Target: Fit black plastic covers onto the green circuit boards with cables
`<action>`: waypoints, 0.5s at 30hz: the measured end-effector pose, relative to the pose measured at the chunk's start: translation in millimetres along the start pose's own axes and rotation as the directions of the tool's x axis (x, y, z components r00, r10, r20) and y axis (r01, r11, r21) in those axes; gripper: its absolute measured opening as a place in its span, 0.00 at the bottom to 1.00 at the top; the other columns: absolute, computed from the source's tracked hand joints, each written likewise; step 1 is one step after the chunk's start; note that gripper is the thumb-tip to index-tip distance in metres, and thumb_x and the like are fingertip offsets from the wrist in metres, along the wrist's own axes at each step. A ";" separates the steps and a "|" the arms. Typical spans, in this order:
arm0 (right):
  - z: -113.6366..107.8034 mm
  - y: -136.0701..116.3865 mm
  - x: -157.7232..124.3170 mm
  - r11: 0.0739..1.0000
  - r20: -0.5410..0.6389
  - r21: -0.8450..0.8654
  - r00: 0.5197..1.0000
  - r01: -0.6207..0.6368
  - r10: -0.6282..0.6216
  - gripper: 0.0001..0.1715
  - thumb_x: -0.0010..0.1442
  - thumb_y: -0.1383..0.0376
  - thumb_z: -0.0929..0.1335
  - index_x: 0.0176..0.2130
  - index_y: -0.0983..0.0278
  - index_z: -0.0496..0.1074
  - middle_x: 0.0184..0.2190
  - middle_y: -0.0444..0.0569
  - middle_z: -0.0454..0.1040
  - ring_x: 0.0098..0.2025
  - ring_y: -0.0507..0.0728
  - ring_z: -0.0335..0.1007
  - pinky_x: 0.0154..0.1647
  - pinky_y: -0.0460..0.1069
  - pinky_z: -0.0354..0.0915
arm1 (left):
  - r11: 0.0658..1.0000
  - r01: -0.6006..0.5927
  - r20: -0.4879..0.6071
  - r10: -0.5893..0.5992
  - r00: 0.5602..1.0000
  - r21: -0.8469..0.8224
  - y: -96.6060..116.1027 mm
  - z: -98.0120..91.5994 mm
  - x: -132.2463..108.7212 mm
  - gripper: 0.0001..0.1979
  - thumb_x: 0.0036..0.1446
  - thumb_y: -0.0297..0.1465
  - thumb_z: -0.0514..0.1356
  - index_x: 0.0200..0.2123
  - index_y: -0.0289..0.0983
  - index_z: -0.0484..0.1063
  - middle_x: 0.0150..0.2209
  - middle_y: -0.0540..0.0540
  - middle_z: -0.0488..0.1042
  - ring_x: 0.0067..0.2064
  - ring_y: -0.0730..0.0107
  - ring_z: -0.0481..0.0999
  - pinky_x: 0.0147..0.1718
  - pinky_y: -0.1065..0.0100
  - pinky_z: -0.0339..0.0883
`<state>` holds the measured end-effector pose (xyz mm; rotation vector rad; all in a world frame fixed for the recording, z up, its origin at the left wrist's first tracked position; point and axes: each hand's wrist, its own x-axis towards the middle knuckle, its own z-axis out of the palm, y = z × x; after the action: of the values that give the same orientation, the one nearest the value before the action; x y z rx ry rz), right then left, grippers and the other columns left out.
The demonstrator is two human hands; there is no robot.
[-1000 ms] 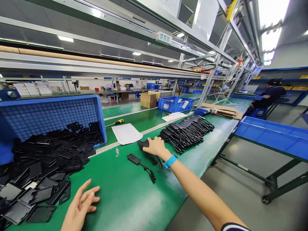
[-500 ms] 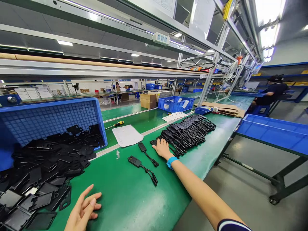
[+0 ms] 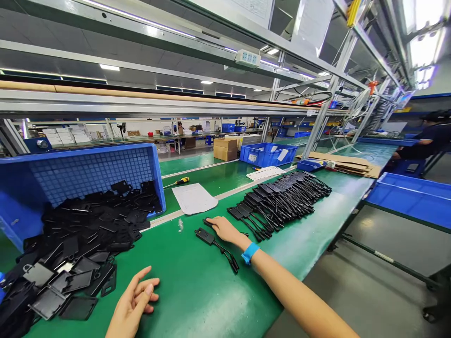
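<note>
Green benchtop [image 3: 197, 300] is stretching beneath a white sheet [image 3: 195, 198]. Just on the sheet's near side, the right hand [image 3: 226, 230] is covering a black cabled module [image 3: 207, 223], its grip impossible to tell; the left hand [image 3: 136, 296], well nearer, is curling loosely, empty. Probably the module is handling light, stiff-bodied and limp-tailed, inviting a hold by its flat end.

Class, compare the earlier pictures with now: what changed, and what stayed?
The bare right hand left the near end of the row of black plastic cabled modules, moving left onto a loose module. The bare left hand stayed half-open; the second loose module stayed put.
</note>
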<state>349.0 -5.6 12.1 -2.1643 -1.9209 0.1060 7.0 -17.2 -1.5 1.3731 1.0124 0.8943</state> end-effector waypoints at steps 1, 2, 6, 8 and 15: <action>0.9 -5.2 -7.0 1.000 0.007 0.002 1.000 0.028 -0.028 0.24 0.68 0.64 0.56 0.60 0.65 0.61 0.51 0.56 0.69 0.51 0.60 0.63 0.51 0.52 0.58 | 1.000 0.001 0.005 -0.001 1.000 0.005 0.0 0.3 0.0 0.36 0.45 0.55 0.61 0.51 0.38 0.64 0.41 0.41 0.76 0.33 0.64 0.75 0.28 0.68 0.68; 2.3 -10.9 -14.3 0.999 0.014 0.004 0.999 0.048 -0.048 0.26 0.68 0.60 0.57 0.61 0.65 0.59 0.53 0.58 0.67 0.52 0.62 0.62 0.52 0.53 0.57 | 1.000 0.003 0.009 -0.003 1.000 0.009 -0.1 0.3 -0.1 0.36 0.45 0.55 0.60 0.51 0.38 0.64 0.41 0.41 0.76 0.33 0.64 0.75 0.28 0.68 0.68; 9.0 -31.9 -38.5 0.989 0.005 -0.119 0.996 0.090 -0.090 0.34 0.65 0.52 0.61 0.64 0.63 0.52 0.56 0.62 0.61 0.54 0.66 0.57 0.51 0.57 0.57 | 1.000 0.015 0.012 -0.015 1.000 0.021 -1.1 -1.2 -0.1 0.36 0.45 0.56 0.60 0.51 0.38 0.64 0.42 0.41 0.76 0.34 0.64 0.75 0.30 0.67 0.68; 6.5 -33.7 -41.1 0.976 -0.005 -0.207 0.997 0.075 -0.078 0.32 0.65 0.55 0.62 0.63 0.62 0.53 0.51 0.60 0.64 0.50 0.64 0.60 0.48 0.55 0.59 | 1.000 0.017 0.014 -0.017 1.000 0.024 -1.9 -2.4 -0.1 0.36 0.45 0.56 0.60 0.52 0.38 0.64 0.42 0.41 0.76 0.34 0.63 0.75 0.31 0.67 0.69; -42.0 28.4 -9.4 0.896 -0.161 -0.320 0.950 -0.308 0.269 0.22 0.63 0.59 0.64 0.50 0.73 0.65 0.42 0.66 0.66 0.46 0.69 0.61 0.42 0.55 0.61 | 0.999 0.012 0.026 -0.013 1.000 0.033 -2.5 -2.4 0.7 0.36 0.45 0.55 0.60 0.51 0.38 0.64 0.42 0.41 0.76 0.34 0.64 0.75 0.31 0.68 0.68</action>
<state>384.3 -23.4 45.1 -2.6083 -1.6393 -0.3171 4.8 -15.8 -3.8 1.4014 1.0185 0.8511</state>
